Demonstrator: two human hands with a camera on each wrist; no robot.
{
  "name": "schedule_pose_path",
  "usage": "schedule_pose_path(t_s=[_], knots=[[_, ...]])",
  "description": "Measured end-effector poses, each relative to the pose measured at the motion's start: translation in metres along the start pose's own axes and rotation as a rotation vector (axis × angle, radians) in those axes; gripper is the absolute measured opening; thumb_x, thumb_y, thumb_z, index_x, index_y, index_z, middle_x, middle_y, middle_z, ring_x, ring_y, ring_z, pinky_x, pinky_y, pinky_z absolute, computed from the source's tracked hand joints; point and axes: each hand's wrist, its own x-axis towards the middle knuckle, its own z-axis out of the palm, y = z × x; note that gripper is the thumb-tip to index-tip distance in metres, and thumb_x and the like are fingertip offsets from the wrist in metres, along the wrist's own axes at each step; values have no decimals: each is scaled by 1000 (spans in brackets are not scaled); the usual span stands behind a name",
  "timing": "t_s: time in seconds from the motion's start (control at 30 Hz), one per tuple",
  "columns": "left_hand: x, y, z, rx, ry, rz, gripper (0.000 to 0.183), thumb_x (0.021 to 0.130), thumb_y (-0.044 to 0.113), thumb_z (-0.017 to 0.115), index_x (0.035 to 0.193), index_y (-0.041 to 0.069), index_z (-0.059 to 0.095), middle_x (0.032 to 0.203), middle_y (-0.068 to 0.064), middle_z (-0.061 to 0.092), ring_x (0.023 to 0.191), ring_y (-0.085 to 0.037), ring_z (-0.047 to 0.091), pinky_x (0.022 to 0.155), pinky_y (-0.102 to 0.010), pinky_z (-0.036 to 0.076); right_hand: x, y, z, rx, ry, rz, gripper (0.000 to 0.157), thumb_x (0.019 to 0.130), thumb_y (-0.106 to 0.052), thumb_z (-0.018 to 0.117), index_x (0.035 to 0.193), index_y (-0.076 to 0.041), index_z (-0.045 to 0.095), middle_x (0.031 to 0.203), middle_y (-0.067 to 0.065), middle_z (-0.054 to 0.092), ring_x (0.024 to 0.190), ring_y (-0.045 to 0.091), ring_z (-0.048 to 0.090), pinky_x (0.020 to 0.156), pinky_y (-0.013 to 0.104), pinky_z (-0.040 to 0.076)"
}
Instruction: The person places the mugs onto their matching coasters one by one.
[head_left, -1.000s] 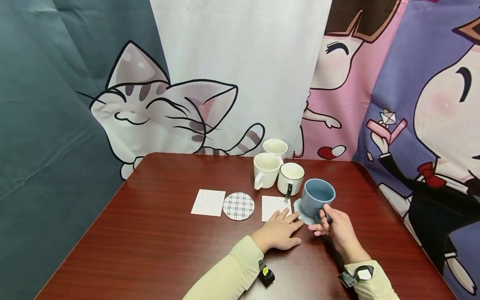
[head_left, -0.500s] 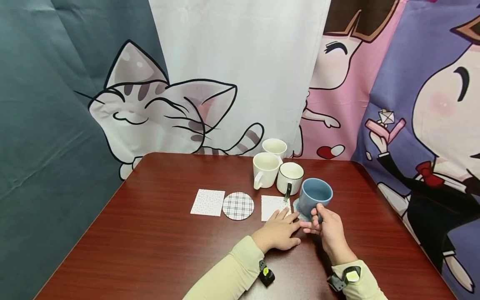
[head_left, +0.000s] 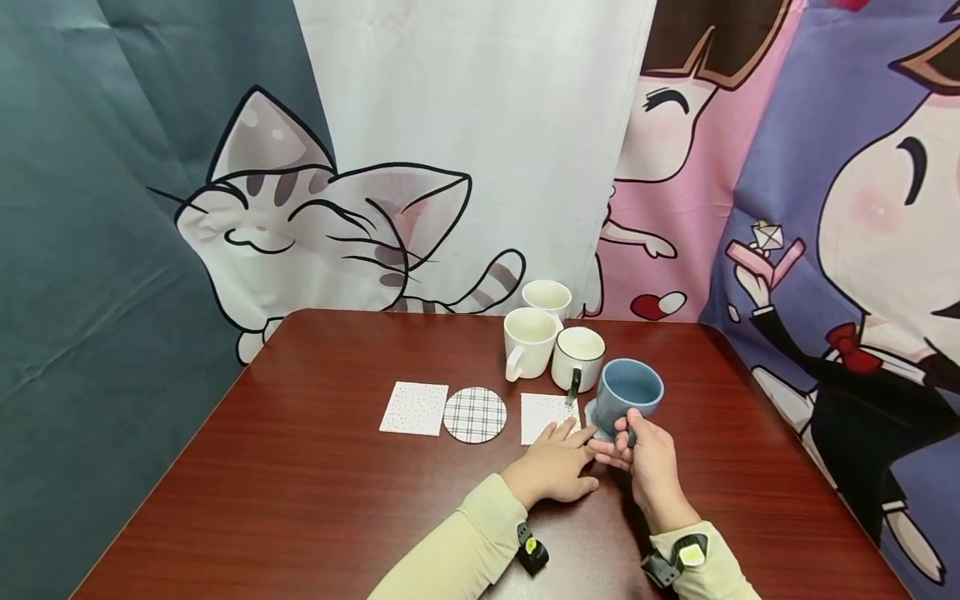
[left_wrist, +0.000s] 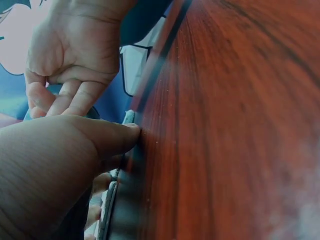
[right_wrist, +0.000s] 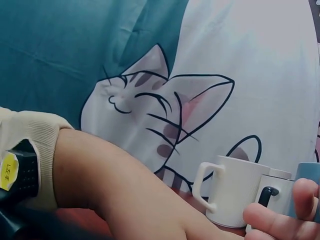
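Note:
In the head view my right hand (head_left: pixel 651 467) pinches the handle of a blue mug (head_left: pixel 628 393). The mug stands upright over a round light-blue coaster (head_left: pixel 601 430) that it partly hides; I cannot tell whether its base touches the coaster. My left hand (head_left: pixel 553 468) lies palm down with fingers spread, fingertips at the near edge of a white square coaster (head_left: pixel 538 414) and close to the light-blue one. The left wrist view shows the left thumb (left_wrist: pixel 112 137) on the tabletop, with the right hand (left_wrist: pixel 75 65) beyond it.
Behind the coasters stand a white ribbed mug (head_left: pixel 577 354) with a black handle and two plain white mugs, one nearer (head_left: pixel 529 350) and one farther (head_left: pixel 545 293). A round plaid coaster (head_left: pixel 476 415) and another square coaster (head_left: pixel 414 408) lie leftward on the brown table (head_left: pixel 315 500).
The right hand has shifted the blue mug a little to the left, mostly in the first half second, and its fingers now come close to the left hand. The left hand has stayed put.

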Motion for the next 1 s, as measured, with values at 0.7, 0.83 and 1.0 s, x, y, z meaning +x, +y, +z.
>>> schedule_pose_path(t_s=[0.7,0.83,1.0], knots=[[-1,-2,5,-41,27,4,62,87,53,49,143,34,30,148,9,25,137,-21,15,108,-43,16,-2,4,-3,-369,66,-49,56,95,-46,41,93,9,51,78,17,68,50,28,63,46,39,52],[1,-5,7,-35,21,17,62,88,53,47,144,34,28,149,10,23,138,-21,13,108,-43,15,-2,3,-8,-520,79,-126,51,93,-48,44,89,2,57,82,14,69,49,26,63,45,52,48],[0,-9,7,-43,22,55,58,89,50,47,142,31,34,149,9,23,138,-21,14,108,-42,16,-5,-5,-13,-795,213,-220,45,90,-51,48,86,-9,65,81,5,69,50,21,63,48,42,49]])
